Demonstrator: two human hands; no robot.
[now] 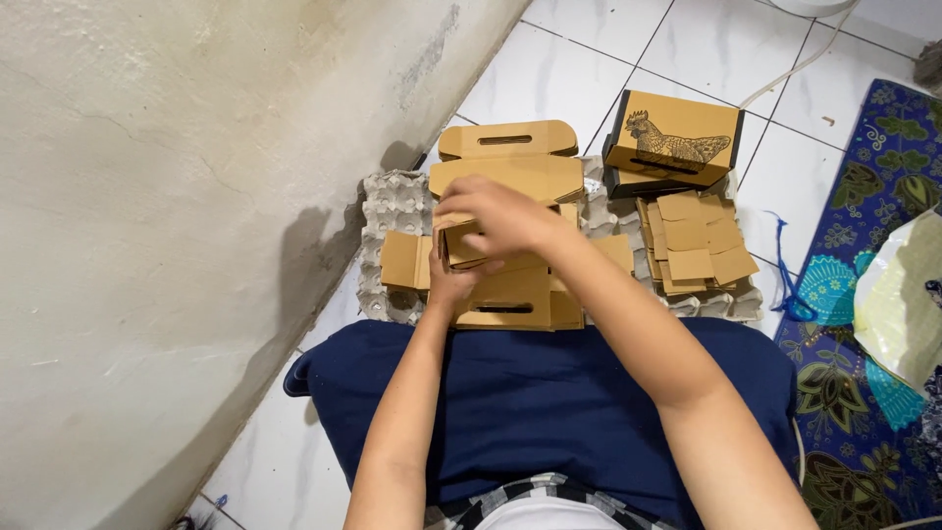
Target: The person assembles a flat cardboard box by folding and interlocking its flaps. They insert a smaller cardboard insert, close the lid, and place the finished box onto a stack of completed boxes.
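At nine o'clock rose a stained wall (147,245), meeting the white tiled floor (589,59). Beside it lay a grey egg tray (391,211), with flat cardboard blanks (510,147) stacked over it toward twelve. The person sat with a dark blue cloth (549,402) over the lap. The left hand (449,285) came up from six o'clock, its grip clenched under a half-folded box (461,245) held just over the blanks. The right hand (496,214) lay over the box from above, fingers pressing its top flap; that grip was closed on the box too. The folding looked midway to me: walls up, flaps not yet tucked. The next move would call for a firm press while the lower hand braced. At one o'clock stood a finished box (672,137) with a hen drawn on it, and below it a pile of small card pieces (699,245). At three lay a patterned mat (863,294).
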